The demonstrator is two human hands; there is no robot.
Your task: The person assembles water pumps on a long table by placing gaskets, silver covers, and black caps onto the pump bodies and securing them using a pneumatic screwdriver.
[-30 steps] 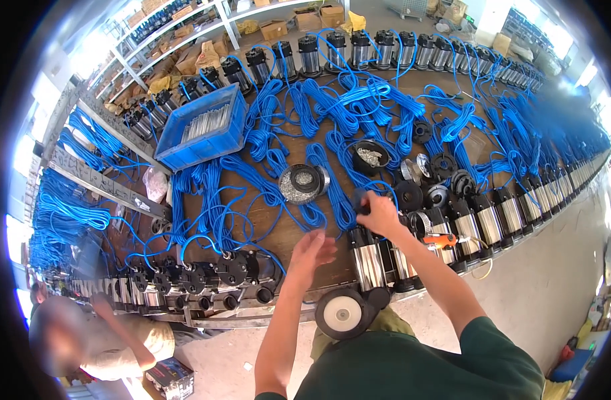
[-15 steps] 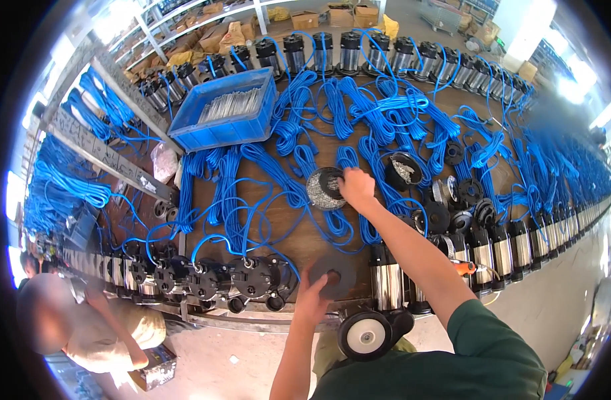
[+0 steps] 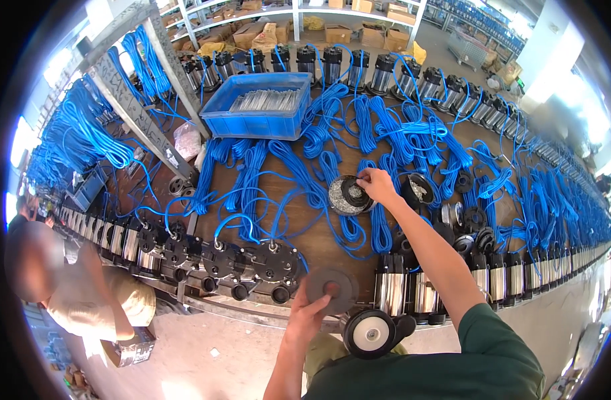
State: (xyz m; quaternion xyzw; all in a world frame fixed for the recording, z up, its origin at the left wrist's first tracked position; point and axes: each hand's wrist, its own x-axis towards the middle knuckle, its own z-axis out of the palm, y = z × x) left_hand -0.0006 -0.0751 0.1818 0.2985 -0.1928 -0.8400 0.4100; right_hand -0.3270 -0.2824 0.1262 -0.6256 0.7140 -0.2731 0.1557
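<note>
My left hand (image 3: 307, 315) holds a flat, dark grey disc (image 3: 343, 293) with a central hole, tilted over the near table edge. Its fingers are closed on the disc's lower left side. Farther out, my right hand (image 3: 377, 185) pinches the upper edge of a black ring (image 3: 366, 201). The ring lies over a round bowl (image 3: 337, 203) of small silvery metal pieces, too small to name. Just below my left hand, a pump (image 3: 389, 287) with a polished steel body stands by the table edge, beside a black round part with a white centre (image 3: 370, 335).
Coiled blue cables (image 3: 292, 170) cover much of the table. A blue crate (image 3: 252, 127) of thin metal pieces stands at the far left. Right of my hand is a black bowl (image 3: 417, 190); steel pumps line the edges. A co-worker (image 3: 92, 293) sits at the lower left.
The whole view has shifted, so the table appears farther right. My right fingers have moved to the ring's upper edge, uncovering more of it. My left hand keeps the disc.
</note>
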